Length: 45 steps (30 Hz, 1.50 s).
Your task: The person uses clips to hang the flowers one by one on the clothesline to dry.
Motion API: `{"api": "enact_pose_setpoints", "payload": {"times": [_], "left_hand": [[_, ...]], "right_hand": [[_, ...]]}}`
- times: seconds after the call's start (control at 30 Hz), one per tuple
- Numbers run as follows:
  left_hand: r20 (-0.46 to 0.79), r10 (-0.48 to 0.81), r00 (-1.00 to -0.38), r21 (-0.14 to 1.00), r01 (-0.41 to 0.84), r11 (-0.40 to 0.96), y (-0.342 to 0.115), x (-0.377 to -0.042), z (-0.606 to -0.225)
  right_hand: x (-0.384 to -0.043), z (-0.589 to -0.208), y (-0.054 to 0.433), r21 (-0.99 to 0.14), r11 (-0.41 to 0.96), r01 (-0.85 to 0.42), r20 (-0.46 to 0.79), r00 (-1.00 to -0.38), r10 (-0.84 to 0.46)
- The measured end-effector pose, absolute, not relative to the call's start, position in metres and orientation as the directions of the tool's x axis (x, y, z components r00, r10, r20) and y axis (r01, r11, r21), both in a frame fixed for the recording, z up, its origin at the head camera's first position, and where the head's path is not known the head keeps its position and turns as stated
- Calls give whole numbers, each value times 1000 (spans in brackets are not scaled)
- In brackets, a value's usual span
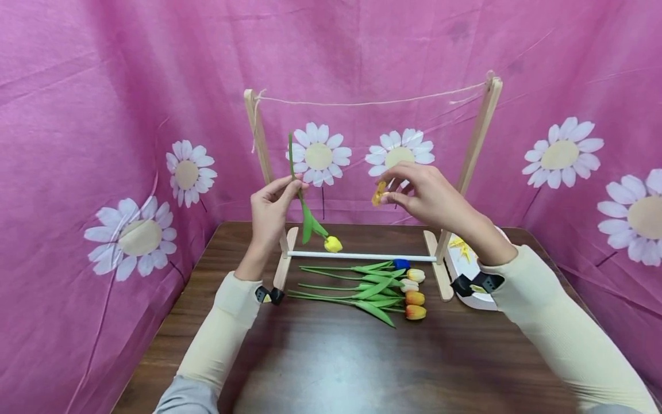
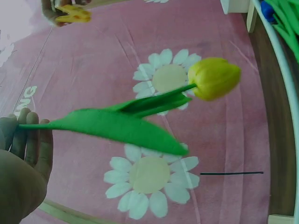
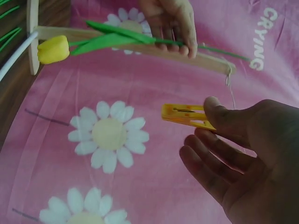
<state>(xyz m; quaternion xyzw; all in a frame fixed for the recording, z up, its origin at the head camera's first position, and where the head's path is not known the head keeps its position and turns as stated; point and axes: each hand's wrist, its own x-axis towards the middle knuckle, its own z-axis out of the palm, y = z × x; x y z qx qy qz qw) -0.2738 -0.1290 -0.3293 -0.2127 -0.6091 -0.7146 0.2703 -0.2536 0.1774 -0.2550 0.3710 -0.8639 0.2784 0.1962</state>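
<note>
My left hand (image 1: 274, 206) pinches the green stem of a yellow tulip (image 1: 333, 244), whose flower hangs downward. The whole leaf and bloom of this tulip (image 2: 215, 79) show in the left wrist view. To the right, my right hand (image 1: 424, 192) holds a yellow clothespin (image 1: 379, 194) by one end between thumb and fingers. In the right wrist view the clothespin (image 3: 184, 115) points toward the left hand (image 3: 173, 23), apart from the tulip. Above both hands a thin string (image 1: 362, 104) runs between two wooden posts (image 1: 478, 135).
Several artificial tulips (image 1: 372, 290), with blue, white and orange blooms, lie on the brown table (image 1: 331, 356). A white rod (image 1: 362, 256) joins the feet of the stand. At the right, partly behind the forearm, is a white tray (image 1: 473, 302) with yellow pieces. Pink daisy-printed cloth (image 1: 129, 86) surrounds the table.
</note>
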Motion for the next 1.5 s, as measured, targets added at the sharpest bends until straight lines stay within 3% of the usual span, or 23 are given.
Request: {"api": "enact_pose_setpoints", "payload": {"times": [0.17, 0.37, 0.7, 1.07, 1.5], "left_hand": [[652, -200, -731, 715, 681, -159, -127, -287, -314], [638, -298, -710, 692, 698, -185, -124, -298, -299], [625, -347, -699, 692, 702, -168, -113, -313, -281], [584, -422, -693, 752, 658, -38, -110, -324, -275], [613, -451, -649, 744, 666, 54, -104, -326, -271]], "right_hand": [[-259, -239, 155, -364, 590, -720, 565, -675, -474], [-269, -225, 127, -481, 534, -695, 581, -709, -399], [-289, -197, 87, -624, 483, -614, 565, -782, -265], [-317, -169, 55, -791, 177, -586, 572, -810, -129], [-331, -142, 30, -868, 29, -496, 494, -868, -48]]}}
